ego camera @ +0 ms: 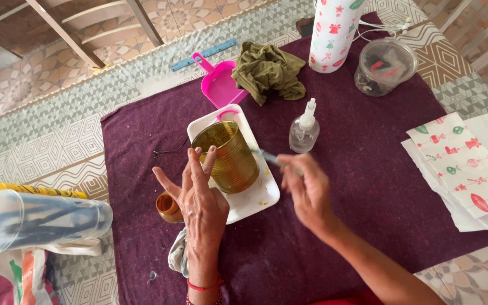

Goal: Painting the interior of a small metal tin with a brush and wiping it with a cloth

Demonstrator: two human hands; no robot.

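Gold tin can being painted on a white tray

The left hand (pixel 201 200) steadies the gold tin can (pixel 225 156) with fingers spread apart against its side; the can lies tilted on the white tray (pixel 258 195) on the purple-clothed tabletop (pixel 368 169). The right hand (pixel 307 189) has its fingers clamped on a thin brush (pixel 269 158) touching the can, near a small clear bottle (pixel 304 130)

I see my right hand (pixel 307 189) blurred, hiding most of the thin grey brush handle (pixel 270 158); its tip is unreadable.
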